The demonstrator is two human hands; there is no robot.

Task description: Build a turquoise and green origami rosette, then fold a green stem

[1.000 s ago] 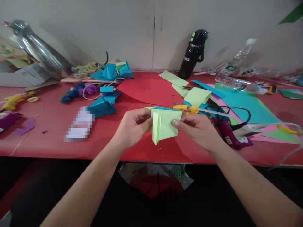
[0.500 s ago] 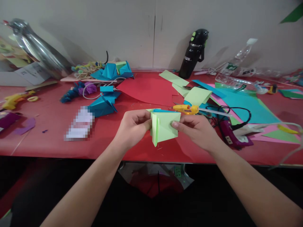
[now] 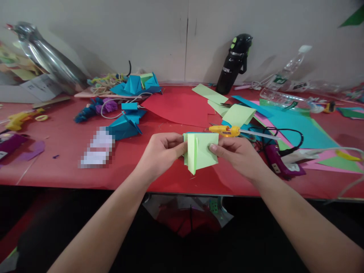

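Between my two hands is a piece of folded light green paper (image 3: 205, 153), held up just over the front part of the table. A narrow folded flap stands out toward me along its left side, and a thin strip of blue shows at its top edge. My left hand (image 3: 167, 149) pinches the paper's left edge, thumb in front. On the right edge, my right hand (image 3: 236, 153) grips it with the thumb pressed on the front face; its other fingers are partly hidden behind. A yellow glue gun (image 3: 227, 131) lies just beyond my right hand.
Red paper (image 3: 179, 108) lies behind my hands. Folded blue paper pieces (image 3: 123, 127) are to the left. At the back stand a black bottle (image 3: 231, 66) and a clear plastic bottle (image 3: 290, 70). Coloured sheets (image 3: 295, 127) and a purple device with cables (image 3: 281, 161) occupy the right.
The folded green paper has turned slightly, so its flap now stands further right and less blue shows at the top. Both hands keep their hold.
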